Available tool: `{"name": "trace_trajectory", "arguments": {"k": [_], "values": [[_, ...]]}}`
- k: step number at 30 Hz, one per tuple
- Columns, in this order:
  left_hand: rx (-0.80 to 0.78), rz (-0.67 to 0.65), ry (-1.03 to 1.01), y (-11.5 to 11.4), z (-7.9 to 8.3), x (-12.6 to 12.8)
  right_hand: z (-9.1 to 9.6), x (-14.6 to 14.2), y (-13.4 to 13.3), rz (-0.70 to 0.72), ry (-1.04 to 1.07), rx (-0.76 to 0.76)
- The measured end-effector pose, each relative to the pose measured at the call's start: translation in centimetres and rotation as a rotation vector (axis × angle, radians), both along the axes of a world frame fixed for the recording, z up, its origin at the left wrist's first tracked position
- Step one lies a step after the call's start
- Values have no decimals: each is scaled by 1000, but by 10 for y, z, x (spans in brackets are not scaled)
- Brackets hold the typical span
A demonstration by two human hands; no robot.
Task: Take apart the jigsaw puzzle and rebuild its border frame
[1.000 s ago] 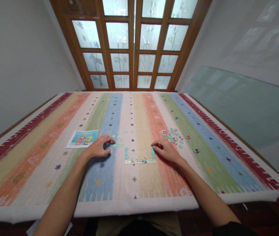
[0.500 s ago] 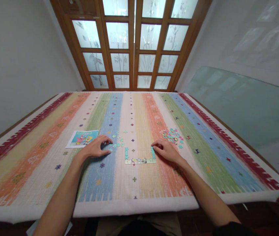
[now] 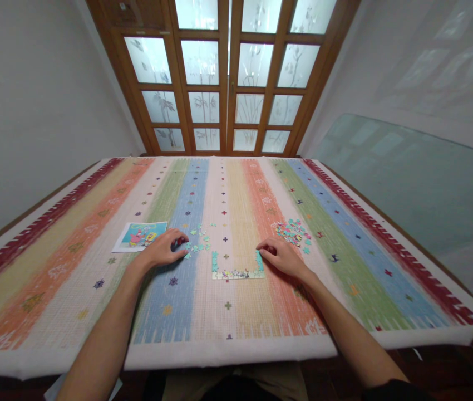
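Observation:
A partly joined jigsaw frame [image 3: 237, 270], a bottom strip with two short teal uprights, lies on the striped cloth [image 3: 236, 312]. My left hand [image 3: 163, 249] rests curled beside a scatter of loose teal pieces [image 3: 198, 240], its fingertips pinched at the nearest ones. Whether a piece sits between them is too small to see. My right hand [image 3: 281, 255] lies with fingers bent, its tips touching the frame's right upright. A heap of mixed-colour pieces [image 3: 293, 230] sits just beyond that hand.
A printed cartoon reference picture [image 3: 140, 235] lies left of my left hand. The cloth covers a wide table reaching to wooden glazed doors [image 3: 228, 78]. A glass sheet [image 3: 412, 178] leans on the right wall.
My left hand has drawn back slightly to the left from the teal pieces. My right hand has stayed at the frame's right upright.

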State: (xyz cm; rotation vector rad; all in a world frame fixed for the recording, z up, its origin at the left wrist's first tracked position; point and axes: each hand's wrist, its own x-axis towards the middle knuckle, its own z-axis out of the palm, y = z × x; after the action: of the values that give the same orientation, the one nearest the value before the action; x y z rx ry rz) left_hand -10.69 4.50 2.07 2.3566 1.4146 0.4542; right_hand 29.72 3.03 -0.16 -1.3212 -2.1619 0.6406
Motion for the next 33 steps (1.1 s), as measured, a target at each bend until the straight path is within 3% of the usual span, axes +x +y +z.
{"name": "trace_trajectory", "arguments": {"k": [26, 33], "values": [[40, 68, 17, 2, 0, 5, -1, -1, 0, -10, -15, 34], [164, 178, -22, 4, -7, 11, -1, 0, -1, -8, -24, 38]]}}
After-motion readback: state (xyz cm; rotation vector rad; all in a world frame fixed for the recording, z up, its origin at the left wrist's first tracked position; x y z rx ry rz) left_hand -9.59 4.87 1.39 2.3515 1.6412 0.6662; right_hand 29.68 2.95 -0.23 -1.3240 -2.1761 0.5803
